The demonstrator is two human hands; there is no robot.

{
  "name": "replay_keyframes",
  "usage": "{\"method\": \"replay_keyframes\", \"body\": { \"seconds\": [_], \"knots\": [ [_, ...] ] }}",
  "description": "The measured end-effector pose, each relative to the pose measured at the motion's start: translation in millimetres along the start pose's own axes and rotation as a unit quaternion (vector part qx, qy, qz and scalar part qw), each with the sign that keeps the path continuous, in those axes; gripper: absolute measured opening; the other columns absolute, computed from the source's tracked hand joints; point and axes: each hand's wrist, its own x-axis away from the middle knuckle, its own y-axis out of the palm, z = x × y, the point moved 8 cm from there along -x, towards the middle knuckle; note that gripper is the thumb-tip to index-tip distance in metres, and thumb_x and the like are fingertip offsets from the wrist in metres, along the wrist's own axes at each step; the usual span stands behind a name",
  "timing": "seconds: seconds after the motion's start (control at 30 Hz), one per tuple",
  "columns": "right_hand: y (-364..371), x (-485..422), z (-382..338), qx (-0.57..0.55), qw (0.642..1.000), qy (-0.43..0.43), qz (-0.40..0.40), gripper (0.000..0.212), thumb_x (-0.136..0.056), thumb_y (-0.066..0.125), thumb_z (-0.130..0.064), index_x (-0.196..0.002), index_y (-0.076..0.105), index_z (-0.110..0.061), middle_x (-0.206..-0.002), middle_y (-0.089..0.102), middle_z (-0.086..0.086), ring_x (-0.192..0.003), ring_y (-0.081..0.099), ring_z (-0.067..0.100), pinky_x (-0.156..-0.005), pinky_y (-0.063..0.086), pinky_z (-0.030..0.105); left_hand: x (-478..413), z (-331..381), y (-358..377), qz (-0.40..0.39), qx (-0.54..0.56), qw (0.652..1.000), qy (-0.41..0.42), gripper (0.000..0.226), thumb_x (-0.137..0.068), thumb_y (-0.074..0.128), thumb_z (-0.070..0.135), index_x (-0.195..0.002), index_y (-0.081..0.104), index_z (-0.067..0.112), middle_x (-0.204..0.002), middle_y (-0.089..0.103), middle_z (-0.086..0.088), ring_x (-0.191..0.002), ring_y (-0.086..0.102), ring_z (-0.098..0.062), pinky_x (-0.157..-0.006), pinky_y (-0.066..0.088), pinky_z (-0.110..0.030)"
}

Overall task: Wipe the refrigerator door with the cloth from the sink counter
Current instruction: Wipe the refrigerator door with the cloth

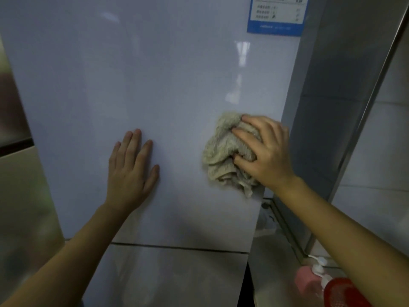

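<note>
A red plastic pump bottle is standing nearest, low at the right. The right hand is clenching its grip on a crumpled beige terry cloth against the glossy white refrigerator door, near its right edge. The left hand is pressing flat, fingers released. A low sweep risks knocking that bottle over.

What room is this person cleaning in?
Probably a kitchen: a tall glossy white refrigerator door, white wall tiles beside it, and a pink plastic pump bottle lower right. The right hand holds a crumpled beige cloth against the door.
</note>
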Motion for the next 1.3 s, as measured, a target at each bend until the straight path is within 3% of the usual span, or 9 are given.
{"method": "replay_keyframes", "body": {
  "seconds": [0.1, 0.3, 0.37, 0.47, 0.73, 0.97, 1.1, 1.3],
  "knots": [
    [7, -7, -14, -0.01, 1.0, 0.006, 0.005, 0.048, -0.084, 0.074, -0.036, -0.126, 0.071, -0.014, -0.138, 0.062, 0.013, -0.127, 0.05, 0.033, -0.103, 0.037, 0.048, 0, -1, -1, 0.0, -0.004, 1.0, 0.001, 0.06, -0.098, 0.051, 0.036, -0.149, 0.041, 0.005, -0.163, 0.029, -0.021, -0.153, 0.025, -0.037, -0.123, 0.023, -0.056],
    [62, 74, -95, -0.057, 0.974, -0.194, -0.099, 0.05, -0.084, 0.077, -0.038, -0.129, 0.069, -0.017, -0.138, 0.062, 0.01, -0.126, 0.053, 0.03, -0.102, 0.039, 0.046, 0, 1, -3, 0.001, -0.009, 1.0, -0.001, 0.06, -0.099, 0.051, 0.036, -0.15, 0.04, 0.007, -0.163, 0.029, -0.02, -0.153, 0.023, -0.035, -0.124, 0.022, -0.054],
    [67, 80, -104, -0.061, 0.966, -0.222, -0.117, 0.048, -0.084, 0.078, -0.037, -0.127, 0.071, -0.017, -0.138, 0.064, 0.008, -0.125, 0.055, 0.029, -0.101, 0.041, 0.045, 0, 0, -5, -0.007, -0.007, 1.0, 0.006, 0.059, -0.099, 0.052, 0.035, -0.15, 0.041, 0.007, -0.163, 0.029, -0.02, -0.153, 0.024, -0.035, -0.124, 0.022, -0.052],
    [58, 55, -95, -0.059, 0.974, -0.2, -0.089, 0.046, -0.086, 0.077, -0.038, -0.127, 0.071, -0.016, -0.135, 0.066, 0.01, -0.125, 0.054, 0.029, -0.101, 0.04, 0.045, 1, -10, -13, -0.013, -0.001, 1.0, 0.025, 0.056, -0.099, 0.053, 0.034, -0.148, 0.044, 0.006, -0.162, 0.031, -0.021, -0.152, 0.029, -0.035, -0.123, 0.025, -0.052],
    [60, -26, -110, -0.052, 0.996, -0.069, -0.017, 0.038, -0.09, 0.07, -0.033, -0.123, 0.072, -0.015, -0.137, 0.064, 0.01, -0.124, 0.055, 0.033, -0.1, 0.04, 0.048, 29, -104, -36, -0.017, -0.029, 0.999, -0.04, 0.055, -0.099, 0.053, 0.033, -0.145, 0.047, 0.003, -0.161, 0.032, -0.021, -0.149, 0.033, -0.039, -0.119, 0.03, -0.053],
    [120, 7, -197, -0.084, 0.978, -0.161, -0.098, 0.039, -0.089, 0.069, -0.031, -0.125, 0.071, -0.015, -0.136, 0.065, 0.009, -0.123, 0.056, 0.031, -0.103, 0.044, 0.045, 52, -144, -29, -0.039, -0.018, 0.999, -0.023, 0.054, -0.1, 0.051, 0.033, -0.146, 0.047, 0.004, -0.161, 0.032, -0.021, -0.148, 0.034, -0.039, -0.118, 0.029, -0.048],
    [124, 10, -209, -0.091, 0.966, -0.206, -0.126, 0.035, -0.094, 0.064, -0.033, -0.123, 0.073, -0.015, -0.133, 0.067, 0.012, -0.122, 0.055, 0.03, -0.104, 0.042, 0.044, 56, -152, -29, -0.031, 0.002, 1.0, -0.003, 0.055, -0.1, 0.052, 0.033, -0.146, 0.046, 0.004, -0.16, 0.034, -0.023, -0.148, 0.035, -0.04, -0.118, 0.031, -0.051],
    [107, -48, -187, -0.047, 0.996, -0.049, -0.058, 0.047, -0.082, 0.082, -0.031, -0.124, 0.073, -0.013, -0.137, 0.062, 0.015, -0.125, 0.055, 0.034, -0.101, 0.041, 0.047, 59, -175, -30, -0.018, -0.004, 1.0, -0.004, 0.055, -0.1, 0.054, 0.032, -0.147, 0.047, 0.006, -0.16, 0.035, -0.021, -0.147, 0.035, -0.038, -0.117, 0.031, -0.048]
  ]
}}
